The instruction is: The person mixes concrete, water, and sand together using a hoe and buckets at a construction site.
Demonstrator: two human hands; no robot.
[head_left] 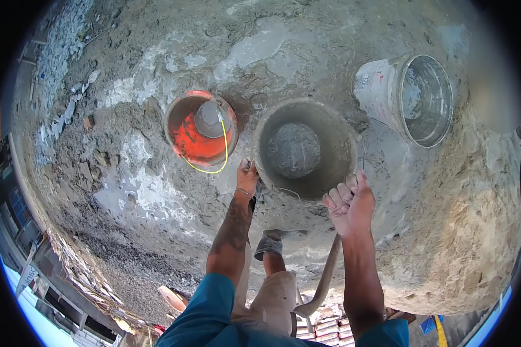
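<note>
Reaches down with both arms to a bucket (338, 141), with a rough grey mix (294, 151) at the bottom of it; cannot tell whether resting on the ground (307, 46) or lifted. Holds the left hand (247, 172) against the left edge of the bucket, with fingers bent; cannot tell whether clamped on it. Closes the right hand (347, 203) into a fist at the near right rim of the bucket, apparently clamped on the wire (300, 198) along its near side. To the left of the bucket, has a red bucket (190, 139), smeared grey, with a yellow handle (226, 144) curving over its near side. To the right of the bucket, has a white pail (376, 92), coated grey inside. On the near side of the bucket, stands in a boot (268, 247), with a shaft (324, 283) just beside the right forearm.
</note>
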